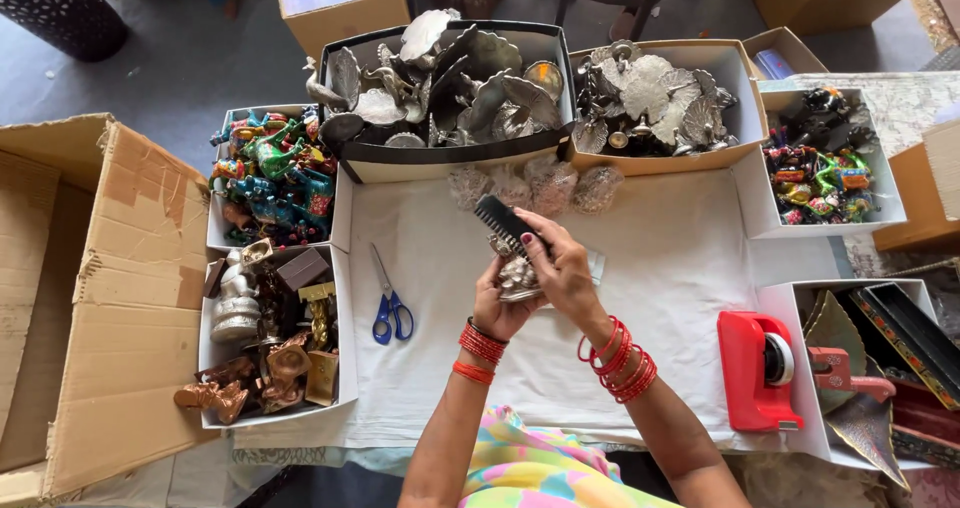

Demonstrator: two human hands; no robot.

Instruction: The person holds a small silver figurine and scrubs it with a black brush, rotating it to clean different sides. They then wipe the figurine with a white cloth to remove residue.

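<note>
My left hand cupped a small silver figurine over the middle of the white sheet, fingers closed under it. My right hand gripped a black brush against its top. Blue-handled scissors lay just left.

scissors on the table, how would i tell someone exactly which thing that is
Start at the white sheet covering the table, then look to its left side, beside the box of brass figurines. The scissors lie flat there, closed, blades pointing away; their bright blue handles set them apart.
</note>
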